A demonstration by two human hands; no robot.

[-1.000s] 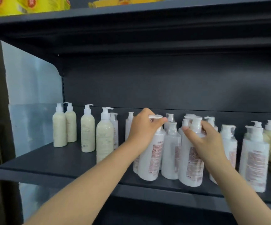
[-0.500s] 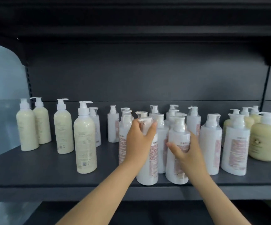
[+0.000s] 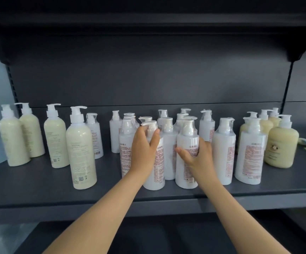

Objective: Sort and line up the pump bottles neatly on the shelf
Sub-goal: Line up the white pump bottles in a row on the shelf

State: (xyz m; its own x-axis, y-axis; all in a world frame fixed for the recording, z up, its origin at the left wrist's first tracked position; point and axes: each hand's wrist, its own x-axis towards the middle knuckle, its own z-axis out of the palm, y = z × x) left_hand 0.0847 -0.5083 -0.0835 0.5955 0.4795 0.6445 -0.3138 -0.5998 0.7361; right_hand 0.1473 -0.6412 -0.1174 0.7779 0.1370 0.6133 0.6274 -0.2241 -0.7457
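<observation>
Hands barely shifted since earlier: left hand (image 3: 143, 145) grips front white bottle (image 3: 155, 173) below pump; right hand (image 3: 198, 154) wraps neighbouring bottle (image 3: 186, 162). Shrink-wrap likely slippery, bottles top-heavy; hold mid-body.

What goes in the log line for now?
left hand: grips white plastic pump bottle | right hand: grips neighbouring white pump bottle | dark shelf

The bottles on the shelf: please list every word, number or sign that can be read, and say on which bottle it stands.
Nothing can be read with certainty.
White bottle in the right hand: a short heading in Chinese characters, blurred; red small print unreadable.
White bottle in the left hand: red print, unreadable.
Front cream bottle: grey print and small square codes, too small.
Squat cream jar: a small round emblem, words blurred.
</observation>
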